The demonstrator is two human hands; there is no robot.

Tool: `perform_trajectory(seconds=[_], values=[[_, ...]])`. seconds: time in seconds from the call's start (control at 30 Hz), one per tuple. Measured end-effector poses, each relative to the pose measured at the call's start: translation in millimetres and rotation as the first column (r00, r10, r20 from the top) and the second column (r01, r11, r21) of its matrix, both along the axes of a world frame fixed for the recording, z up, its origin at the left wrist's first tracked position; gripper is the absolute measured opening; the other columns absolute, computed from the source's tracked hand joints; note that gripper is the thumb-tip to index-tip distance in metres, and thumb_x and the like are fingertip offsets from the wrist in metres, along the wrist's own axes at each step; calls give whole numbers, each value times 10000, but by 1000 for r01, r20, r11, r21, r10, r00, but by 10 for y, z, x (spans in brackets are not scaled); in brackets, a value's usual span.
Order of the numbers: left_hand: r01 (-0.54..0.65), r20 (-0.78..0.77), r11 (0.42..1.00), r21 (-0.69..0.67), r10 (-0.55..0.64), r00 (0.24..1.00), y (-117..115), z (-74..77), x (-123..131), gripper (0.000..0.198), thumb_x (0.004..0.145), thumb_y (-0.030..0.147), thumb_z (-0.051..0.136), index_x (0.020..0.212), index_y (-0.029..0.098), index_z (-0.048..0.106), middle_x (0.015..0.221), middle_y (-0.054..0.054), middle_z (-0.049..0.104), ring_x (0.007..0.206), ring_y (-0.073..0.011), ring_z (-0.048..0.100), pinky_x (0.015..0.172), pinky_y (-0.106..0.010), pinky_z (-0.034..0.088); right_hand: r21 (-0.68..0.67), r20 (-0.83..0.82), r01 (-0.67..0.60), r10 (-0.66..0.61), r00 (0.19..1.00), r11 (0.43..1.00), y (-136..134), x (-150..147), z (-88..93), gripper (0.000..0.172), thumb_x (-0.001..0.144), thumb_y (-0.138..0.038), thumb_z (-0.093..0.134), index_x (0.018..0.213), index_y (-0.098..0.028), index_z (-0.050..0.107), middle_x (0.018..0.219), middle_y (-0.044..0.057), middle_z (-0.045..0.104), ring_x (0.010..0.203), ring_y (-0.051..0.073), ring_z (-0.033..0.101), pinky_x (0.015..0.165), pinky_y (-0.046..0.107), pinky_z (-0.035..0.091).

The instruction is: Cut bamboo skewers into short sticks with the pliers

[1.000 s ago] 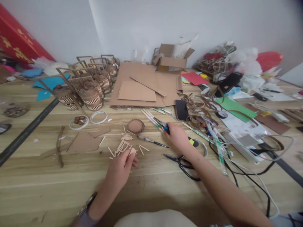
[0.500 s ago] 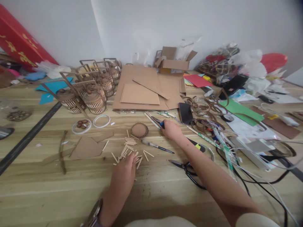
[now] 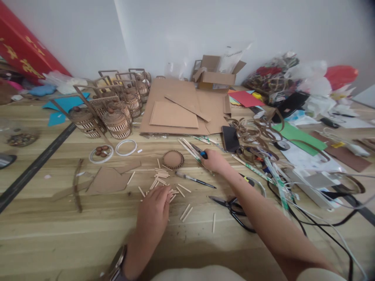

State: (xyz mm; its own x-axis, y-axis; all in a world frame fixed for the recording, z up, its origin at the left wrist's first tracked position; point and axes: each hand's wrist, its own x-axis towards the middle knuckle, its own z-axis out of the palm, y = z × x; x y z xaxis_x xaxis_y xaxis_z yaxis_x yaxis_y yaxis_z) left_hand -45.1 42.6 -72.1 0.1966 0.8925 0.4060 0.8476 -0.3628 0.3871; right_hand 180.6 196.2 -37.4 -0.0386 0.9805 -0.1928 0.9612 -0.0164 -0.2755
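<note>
My left hand (image 3: 155,207) is over a loose pile of short wooden sticks (image 3: 161,174), its fingers bent down and closed on some of them; the fingertips are partly hidden. My right hand (image 3: 215,160) is wrapped round blue-handled pliers (image 3: 203,154), whose dark jaws point up and left over pale strips (image 3: 187,147) on the table. Between the hands stands a round cardboard base with a dark braided rim (image 3: 173,160). A pen-like tool with a black end (image 3: 196,180) lies below it. Two loose sticks (image 3: 186,212) and a single stick (image 3: 213,223) lie right of my left hand.
Black-handled scissors (image 3: 231,207) lie beneath my right forearm. Small lidded baskets (image 3: 117,123) stand at the back left, near white rings (image 3: 126,147). Cardboard sheets (image 3: 172,115), a phone (image 3: 230,139), coiled brown strips (image 3: 249,130) and cables (image 3: 322,224) crowd the back and right.
Three sticks now lie on the table right of my left hand, where bare wood showed before. My left hand has turned flatter over the pile. My right hand has shifted slightly right with the pliers.
</note>
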Motion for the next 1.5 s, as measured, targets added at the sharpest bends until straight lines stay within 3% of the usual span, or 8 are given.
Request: perform_trajectory(seconds=[0.27, 0.5, 0.73, 0.8, 0.9, 1.0, 1.27, 1.5], values=[[80, 61, 995, -51, -77, 995, -292, 167, -247, 310, 983, 209, 417, 1190, 187, 646, 1255, -109, 684, 1225, -269, 594, 1022, -467, 509, 118, -371, 107, -56, 927, 987, -278, 193, 117, 71, 755, -259, 610, 748, -190, 596, 712, 34, 624, 711, 206, 552, 633, 285, 362], [197, -25, 958, -210, -207, 978, -838, -103, -498, 346, 968, 200, 440, 1222, 271, 663, 1535, -66, 425, 1481, -318, 222, 1042, -534, 476, 47, -815, 273, -121, 567, 961, -889, 370, 58, 280, 742, -495, 595, 788, -220, 564, 705, 1, 581, 618, 165, 524, 562, 272, 402], [308, -65, 938, -160, -321, 945, -666, 27, -127, 341, 978, 151, 420, 1199, 221, 669, 1530, -86, 430, 1506, -336, -7, 1113, -644, 327, 74, -953, 376, -45, 300, 924, -945, 424, -62, 277, 694, -479, 635, 795, -251, 515, 729, -11, 541, 665, 171, 531, 617, 300, 448], [497, -110, 859, -125, -510, 853, -573, 134, 167, 328, 994, 164, 416, 1228, 216, 640, 1460, -51, 529, 1507, -302, 97, 1164, -614, 255, 97, -964, 395, -12, 264, 914, -949, 432, -86, 270, 693, -470, 638, 789, -250, 515, 729, -16, 532, 675, 168, 533, 655, 309, 462], [806, -162, 587, -77, -805, 571, -455, 192, 701, 310, 1017, 239, 402, 1216, 182, 634, 1403, -56, 589, 1411, -198, 393, 1195, -392, 285, 124, -972, 417, 25, 235, 901, -977, 439, -104, 250, 687, -439, 657, 772, -242, 528, 730, -24, 532, 687, 158, 536, 695, 307, 469], [896, -232, 442, -42, -877, 421, -373, 115, 1081, 285, 1007, 235, 421, 1103, 155, 677, 1345, -79, 634, 1282, -217, 546, 1129, -362, 376, 128, -973, 430, 30, 227, 894, -1005, 434, -113, 257, 688, -441, 666, 767, -239, 530, 731, -25, 545, 682, 153, 531, 677, 295, 466], [727, -246, 665, -170, -743, 622, -310, -95, 437, 367, 981, 96, 408, 1310, 160, 557, 1376, -129, 600, 1349, -215, 486, 1110, -384, 408, 53, -979, 374, -25, 202, 926, -1061, 312, -143, 273, 682, -458, 682, 785, -241, 553, 700, -33, 555, 637, 147, 520, 570, 265, 429], [602, -240, 791, -109, -609, 756, -147, -221, -55, 344, 983, 123, 393, 1239, 150, 623, 1344, -136, 625, 1320, -261, 517, 1106, -472, 416, -182, -983, 141, -177, -42, 973, -1176, 123, -129, 309, 621, -411, 779, 760, -220, 580, 683, -32, 572, 604, 130, 515, 514, 242, 420]])
